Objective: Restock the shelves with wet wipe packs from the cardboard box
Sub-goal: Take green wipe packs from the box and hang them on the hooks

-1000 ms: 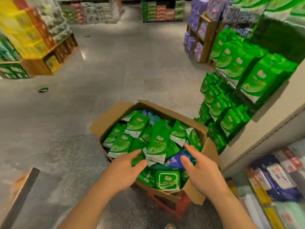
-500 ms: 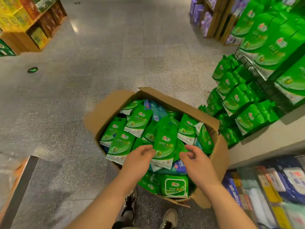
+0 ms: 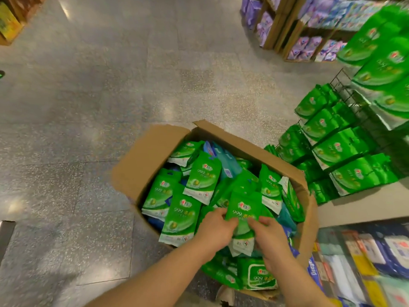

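Observation:
An open cardboard box (image 3: 146, 165) stands on the floor, filled with several green wet wipe packs and a few blue ones. My left hand (image 3: 215, 229) and my right hand (image 3: 269, 237) are both inside the box, side by side. Their fingers pinch one upright green wet wipe pack (image 3: 244, 207) from its left and right edges. A larger flat green pack (image 3: 257, 276) lies at the near end of the box, below my hands. On the right, a wire rack (image 3: 345, 91) carries rows of hanging green packs (image 3: 338, 149).
Grey speckled floor lies left and beyond the box. A lower shelf (image 3: 365, 258) at bottom right holds blue, white and yellow packs. Wooden shelving with purple packs (image 3: 303, 47) stands at top right. A shoe tip (image 3: 225, 295) shows under the box's near edge.
My head has tilted down and closer to the box. Both hands moved together from resting apart on the packs and now pinch one green pack between them.

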The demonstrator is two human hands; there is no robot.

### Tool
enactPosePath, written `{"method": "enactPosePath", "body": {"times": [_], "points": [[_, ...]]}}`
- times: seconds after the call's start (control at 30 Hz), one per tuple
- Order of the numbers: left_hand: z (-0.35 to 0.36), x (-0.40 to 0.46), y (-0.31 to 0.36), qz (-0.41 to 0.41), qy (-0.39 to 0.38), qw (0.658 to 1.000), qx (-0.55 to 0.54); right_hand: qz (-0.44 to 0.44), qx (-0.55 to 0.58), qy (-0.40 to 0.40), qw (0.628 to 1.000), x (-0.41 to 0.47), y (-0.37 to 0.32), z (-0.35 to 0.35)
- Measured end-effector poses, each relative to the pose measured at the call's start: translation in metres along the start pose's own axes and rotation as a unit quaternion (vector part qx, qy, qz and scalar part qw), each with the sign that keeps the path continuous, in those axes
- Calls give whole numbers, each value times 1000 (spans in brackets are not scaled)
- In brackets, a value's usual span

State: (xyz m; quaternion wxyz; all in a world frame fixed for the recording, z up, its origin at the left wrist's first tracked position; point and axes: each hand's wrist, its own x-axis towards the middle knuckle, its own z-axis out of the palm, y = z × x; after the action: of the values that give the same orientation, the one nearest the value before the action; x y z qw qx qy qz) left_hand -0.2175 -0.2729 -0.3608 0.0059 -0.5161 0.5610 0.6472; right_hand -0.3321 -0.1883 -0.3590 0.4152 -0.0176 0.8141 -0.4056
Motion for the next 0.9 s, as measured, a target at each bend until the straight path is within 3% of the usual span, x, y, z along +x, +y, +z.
{"method": "enactPosePath", "body": {"times": [0.23, 0.37, 0.43, 0.53, 0.67, 0.8, 0.9], "points": [[-51, -2, 5, 5, -5, 997, -79, 6, 96, -131, 987, -22, -27, 28], [-90, -5, -3, 3, -4, 986, -169, -31, 51, -173, 983, -32, -44, 58], [-111, -7, -12, -12, -8, 972, -236, -63, -21, -155, 986, -31, -52, 74], [-140, -10, -29, -25, 9, 953, -301, -110, -114, -59, 986, -20, -68, 97], [-166, -18, -54, -41, 65, 917, -393, -179, -270, 51, 945, 8, -79, 142], [-181, -33, -71, -38, 96, 891, -442, -88, -389, 106, 911, 24, -83, 185], [-189, -44, -83, -46, 103, 880, -462, -52, -395, 132, 908, 33, -85, 200]]}}
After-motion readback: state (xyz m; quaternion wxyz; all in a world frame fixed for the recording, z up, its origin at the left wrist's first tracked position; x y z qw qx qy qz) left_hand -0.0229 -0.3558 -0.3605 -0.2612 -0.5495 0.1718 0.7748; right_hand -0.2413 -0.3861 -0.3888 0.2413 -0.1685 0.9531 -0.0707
